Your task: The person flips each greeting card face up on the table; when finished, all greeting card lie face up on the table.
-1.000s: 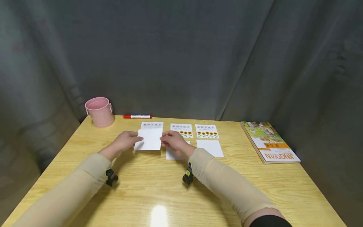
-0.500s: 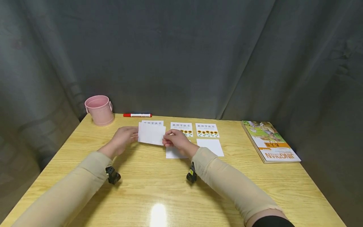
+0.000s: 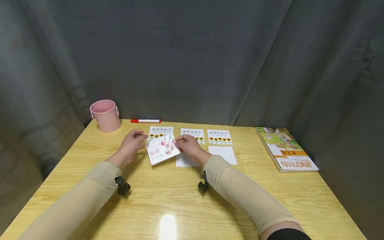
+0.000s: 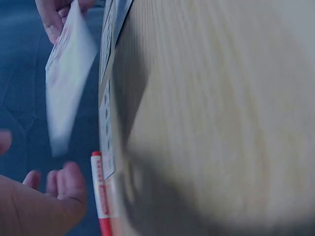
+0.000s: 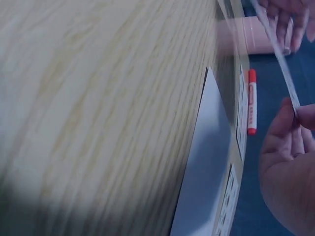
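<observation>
Head view faces forward-down — nearer wrist views share the held card (image 3: 159,152).

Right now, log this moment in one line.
Right hand: pinches raised pink-flower card | left hand: beside it, not touching | sunflower cards: three, in a row

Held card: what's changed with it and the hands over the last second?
The held card has been turned from its blank side to its pink-flower print, and now sits tilted. The left hand has let go of it; the right hand still pinches it. The pink bucket, marker, book and laid-out cards stayed put.
</observation>
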### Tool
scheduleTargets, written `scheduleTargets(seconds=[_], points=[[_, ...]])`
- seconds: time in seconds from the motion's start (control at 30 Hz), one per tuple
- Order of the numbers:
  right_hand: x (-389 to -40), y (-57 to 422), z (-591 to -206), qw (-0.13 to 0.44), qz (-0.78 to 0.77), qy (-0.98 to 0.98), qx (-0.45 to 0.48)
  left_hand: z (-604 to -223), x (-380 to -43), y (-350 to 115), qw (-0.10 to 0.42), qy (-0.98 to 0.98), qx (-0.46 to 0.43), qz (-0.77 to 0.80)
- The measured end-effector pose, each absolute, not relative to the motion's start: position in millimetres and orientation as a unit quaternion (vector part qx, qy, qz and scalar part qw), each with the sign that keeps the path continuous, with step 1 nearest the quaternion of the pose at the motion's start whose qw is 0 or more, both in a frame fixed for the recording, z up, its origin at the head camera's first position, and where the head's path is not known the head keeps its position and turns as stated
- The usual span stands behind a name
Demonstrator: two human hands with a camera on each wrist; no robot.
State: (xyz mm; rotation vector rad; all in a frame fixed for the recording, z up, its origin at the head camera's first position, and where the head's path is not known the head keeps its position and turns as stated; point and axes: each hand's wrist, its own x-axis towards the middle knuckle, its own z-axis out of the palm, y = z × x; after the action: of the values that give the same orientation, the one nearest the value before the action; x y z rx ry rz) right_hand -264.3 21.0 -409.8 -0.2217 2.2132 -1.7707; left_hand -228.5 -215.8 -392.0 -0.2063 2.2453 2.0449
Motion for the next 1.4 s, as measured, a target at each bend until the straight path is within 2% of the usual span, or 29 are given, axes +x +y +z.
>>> scheduleTargets(seconds=[0.17,0.23,0.37,0.57,0.73,0.9,1.0,1.23,1.4], points=[[-260.5,17.8,-404.9,0.163,-0.545,0.81,-0.142,-390.0,-233.9,-211.5,0.128,0.814,0.033,0.565],[-259.7,16.6,-404.5,0.175,-0.539,0.808,-0.158,-390.1,-235.5,-207.2,0.143,0.828,0.071,0.537],[-258.3,15.3,-405.4,0.184,-0.567,0.79,-0.145,-391.4,-235.1,-199.4,0.116,0.845,0.104,0.512],[-261.9,24.6,-414.9,0.229,-0.679,0.693,-0.082,-390.5,-235.0,-204.3,0.042,0.787,-0.002,0.615],[-264.3,28.8,-419.6,0.239,-0.716,0.649,-0.093,-393.7,-234.2,-211.1,0.04,0.739,-0.045,0.671],[-262.7,24.5,-419.5,0.22,-0.689,0.686,-0.08,-398.0,-230.2,-212.1,0.041,0.799,-0.04,0.598],[-260.0,21.6,-421.3,0.234,-0.66,0.71,-0.072,-398.0,-226.8,-207.7,0.047,0.857,0.005,0.513],[-254.4,14.3,-428.7,0.248,-0.638,0.728,-0.038,-398.7,-218.9,-192.3,0.097,0.941,0.182,0.27],[-252.8,10.9,-430.2,0.255,-0.651,0.714,-0.023,-403.1,-217.9,-188.7,0.101,0.955,0.208,0.184]])
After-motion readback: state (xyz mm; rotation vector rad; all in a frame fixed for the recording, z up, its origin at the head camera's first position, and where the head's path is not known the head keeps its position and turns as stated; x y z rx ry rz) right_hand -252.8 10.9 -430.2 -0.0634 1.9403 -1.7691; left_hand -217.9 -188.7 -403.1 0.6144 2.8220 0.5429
